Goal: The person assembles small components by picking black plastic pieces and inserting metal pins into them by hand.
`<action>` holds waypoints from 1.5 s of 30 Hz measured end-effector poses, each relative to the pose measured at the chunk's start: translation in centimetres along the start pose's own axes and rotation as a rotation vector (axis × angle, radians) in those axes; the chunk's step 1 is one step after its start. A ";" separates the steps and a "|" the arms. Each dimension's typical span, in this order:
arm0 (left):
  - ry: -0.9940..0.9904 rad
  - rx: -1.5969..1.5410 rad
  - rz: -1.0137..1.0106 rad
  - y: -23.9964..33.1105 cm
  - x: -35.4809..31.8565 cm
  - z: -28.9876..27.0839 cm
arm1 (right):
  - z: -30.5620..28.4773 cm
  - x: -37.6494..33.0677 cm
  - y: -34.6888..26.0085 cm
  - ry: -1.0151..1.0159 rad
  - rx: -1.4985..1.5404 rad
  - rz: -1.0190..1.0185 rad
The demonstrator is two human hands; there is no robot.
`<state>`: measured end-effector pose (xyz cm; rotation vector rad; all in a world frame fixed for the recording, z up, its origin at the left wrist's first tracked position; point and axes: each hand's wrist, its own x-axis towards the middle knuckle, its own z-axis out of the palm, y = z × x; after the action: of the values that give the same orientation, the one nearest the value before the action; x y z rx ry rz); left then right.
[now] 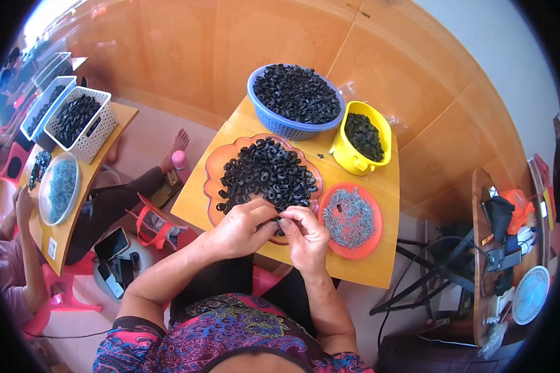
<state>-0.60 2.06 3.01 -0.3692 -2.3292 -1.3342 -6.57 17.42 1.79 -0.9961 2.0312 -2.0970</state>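
My left hand [246,227] and my right hand [305,237] meet over the near rim of an orange scalloped tray [213,171]. Both are closed, thumbs and forefingers pinched together at one spot. A bit of something dark shows between the fingertips, but they hide most of it. Small black ring-like parts [264,171] lie heaped in the tray, just beyond my fingers. Right of my right hand, a red-orange plate [374,239] carries a spread of small, thin grey metal-looking pieces [350,217].
A blue basket [286,128] and a yellow tub [353,163], both filled with black parts, stand at the table's [364,271] far side. At left, another person's hands [23,202] work at a second table [56,245]. A cluttered wooden stand [481,280] is at right.
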 end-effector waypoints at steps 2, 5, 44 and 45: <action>0.058 -0.011 -0.042 0.3 -0.8 0.4 | 0.0 -0.2 0.0 0.008 -0.015 -0.012; 0.101 0.035 -0.042 0.3 -2.2 1.3 | 0.2 -0.6 -0.3 -0.009 -0.022 0.078; -0.081 -0.421 -0.027 -1.1 -6.0 2.3 | 5.3 7.7 5.6 -0.710 -0.952 0.136; -0.066 -0.418 -0.035 -1.0 -5.9 2.2 | 5.2 7.8 5.7 -0.717 -0.947 0.126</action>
<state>3.57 3.39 -1.62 -0.5065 -2.1024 -1.8538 -12.43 8.53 -0.67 -1.3555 2.4721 -0.4559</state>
